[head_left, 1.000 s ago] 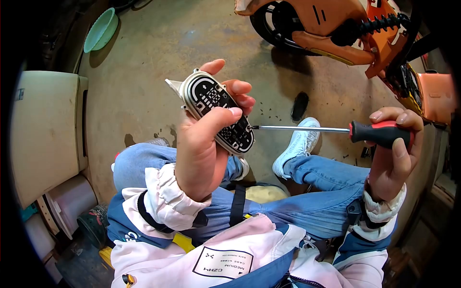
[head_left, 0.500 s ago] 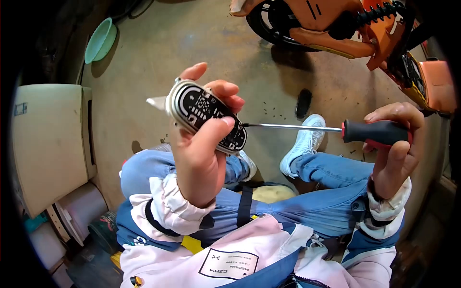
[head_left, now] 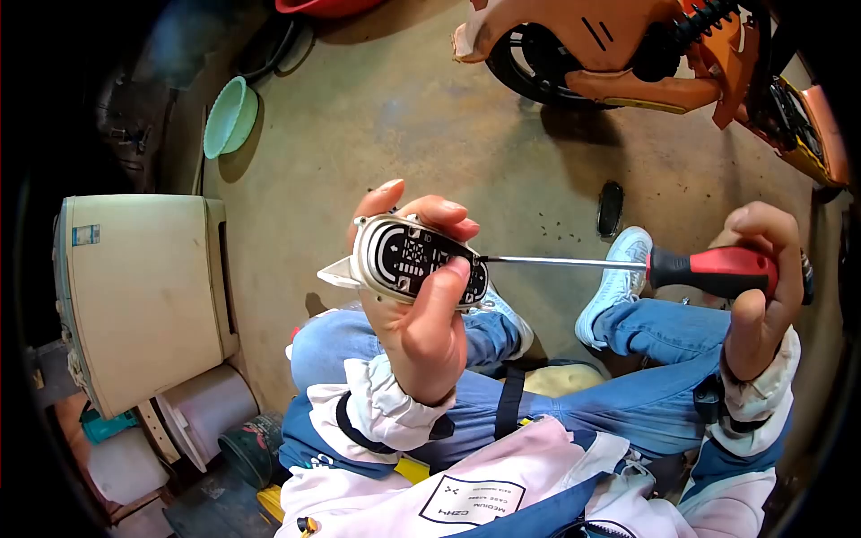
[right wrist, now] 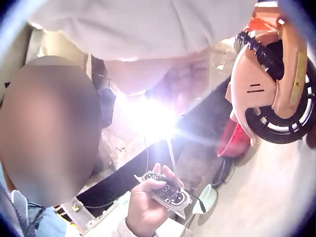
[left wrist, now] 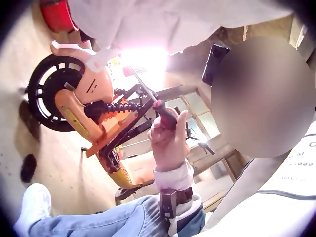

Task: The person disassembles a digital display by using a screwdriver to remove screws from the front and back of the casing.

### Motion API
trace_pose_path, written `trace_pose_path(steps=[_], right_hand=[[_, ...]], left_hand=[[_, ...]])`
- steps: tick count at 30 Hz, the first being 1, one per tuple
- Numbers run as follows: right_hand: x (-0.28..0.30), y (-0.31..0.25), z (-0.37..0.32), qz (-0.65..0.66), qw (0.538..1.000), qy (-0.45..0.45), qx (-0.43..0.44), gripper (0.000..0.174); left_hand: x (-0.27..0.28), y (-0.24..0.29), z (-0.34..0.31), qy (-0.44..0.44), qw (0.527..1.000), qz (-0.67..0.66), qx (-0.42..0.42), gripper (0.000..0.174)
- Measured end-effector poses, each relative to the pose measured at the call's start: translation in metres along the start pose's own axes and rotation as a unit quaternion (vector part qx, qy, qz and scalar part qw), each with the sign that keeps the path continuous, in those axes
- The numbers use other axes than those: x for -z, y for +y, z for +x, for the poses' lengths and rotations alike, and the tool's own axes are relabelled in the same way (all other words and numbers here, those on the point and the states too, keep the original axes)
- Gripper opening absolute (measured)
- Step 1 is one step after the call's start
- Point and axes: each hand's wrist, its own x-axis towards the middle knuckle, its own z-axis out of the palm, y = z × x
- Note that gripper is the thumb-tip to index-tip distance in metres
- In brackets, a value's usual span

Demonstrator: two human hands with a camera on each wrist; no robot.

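Observation:
My left hand (head_left: 426, 345) holds an oval digital dashboard display (head_left: 399, 260) with a black face, a pale rim and a pointed tab on its left. The thumb lies across the face, and fingers wrap behind the far edge. In my right hand (head_left: 762, 323) is a screwdriver (head_left: 708, 269) with a red and black handle, fingers above and thumb below. Its long shaft runs level to the left, the tip right at the display's right edge. The right wrist view shows the display (right wrist: 168, 190) from the other side, partly washed out by glare.
An orange electric scooter (head_left: 601, 54) stands at the back right. A dark oval piece (head_left: 610, 208) and small bits lie on the floor near a white shoe (head_left: 617, 282). A green basin (head_left: 230, 118), a red basin (head_left: 327, 5) and a cream cabinet (head_left: 148, 296) are to the left.
The head view has shifted, so everything sits further right and lower. The display has turned closer to level, and more red of the screwdriver handle shows. The tip stays at the display's edge.

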Motion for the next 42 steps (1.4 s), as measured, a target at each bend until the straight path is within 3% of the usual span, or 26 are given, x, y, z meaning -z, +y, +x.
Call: trace_pose_path(steps=[3, 4, 7, 10, 12, 15, 16, 20, 21, 23, 25, 27, 28, 29, 31, 36, 39, 42], right_hand=[[-0.014, -0.004, 0.013, 0.03, 0.998, 0.008, 0.056, 0.066], [-0.014, -0.007, 0.016, 0.029, 0.996, -0.01, 0.079, 0.056], [-0.015, -0.002, 0.013, 0.054, 0.995, -0.016, 0.087, 0.048], [-0.006, 0.0, 0.006, -0.009, 0.999, -0.01, 0.037, 0.057], [-0.007, -0.001, 0.004, -0.039, 0.999, 0.016, -0.022, 0.074], [-0.013, -0.004, 0.009, 0.049, 0.997, -0.015, -0.052, 0.07], [-0.021, -0.003, 0.013, 0.084, 0.996, -0.009, -0.012, 0.064], [-0.019, -0.003, 0.012, 0.118, 0.992, -0.024, -0.04, 0.052], [-0.016, -0.002, 0.011, 0.118, 0.992, -0.024, -0.041, 0.052], [-0.011, 0.001, 0.008, -0.006, 1.0, -0.006, -0.025, 0.051], [-0.013, -0.003, 0.007, 0.016, 0.999, 0.01, -0.045, 0.057], [-0.01, -0.007, 0.008, 0.049, 0.991, -0.036, -0.122, 0.069], [-0.008, -0.006, 0.011, 0.085, 0.985, -0.062, -0.134, 0.063], [-0.012, -0.004, 0.014, 0.084, 0.985, -0.063, -0.134, 0.063], [-0.026, -0.002, 0.018, 0.099, 0.995, -0.017, -0.023, 0.055], [-0.017, 0.004, 0.013, 0.069, 0.997, -0.028, -0.036, 0.053], [-0.01, 0.006, 0.008, -0.035, 0.997, -0.025, -0.062, 0.056], [-0.019, 0.002, 0.014, 0.093, 0.992, -0.039, -0.071, 0.059]], left_hand=[[0.001, 0.0, 0.001, -0.002, 1.0, 0.006, -0.001, 0.066], [0.001, 0.0, 0.0, -0.002, 1.0, 0.006, -0.001, 0.066], [-0.002, 0.0, 0.0, 0.018, 1.0, 0.009, 0.013, 0.065], [-0.002, -0.002, 0.0, 0.009, 1.0, 0.016, 0.013, 0.065], [-0.001, -0.001, 0.0, 0.009, 0.999, 0.025, 0.022, 0.065], [-0.003, 0.0, 0.001, 0.018, 0.998, 0.045, 0.035, 0.064], [-0.002, -0.001, 0.001, 0.019, 0.998, 0.052, 0.04, 0.065], [-0.002, -0.002, 0.001, 0.02, 0.997, 0.05, 0.047, 0.067], [-0.002, -0.002, 0.001, 0.019, 0.997, 0.047, 0.052, 0.067], [-0.002, -0.002, 0.001, 0.017, 0.997, 0.04, 0.058, 0.067], [-0.002, -0.001, 0.001, 0.016, 0.997, 0.034, 0.062, 0.067], [-0.002, 0.0, 0.001, 0.016, 0.997, 0.042, 0.058, 0.067], [-0.002, -0.001, 0.001, 0.017, 0.997, 0.042, 0.059, 0.067], [-0.002, -0.001, 0.001, 0.021, 0.997, 0.046, 0.059, 0.066], [-0.001, -0.002, 0.002, 0.027, 0.997, 0.05, 0.06, 0.066], [0.0, 0.0, 0.001, 0.015, 0.996, 0.062, 0.07, 0.065], [-0.001, 0.0, 0.0, 0.021, 0.995, 0.049, 0.083, 0.065], [0.002, -0.003, 0.001, 0.018, 0.996, 0.041, 0.075, 0.063]])
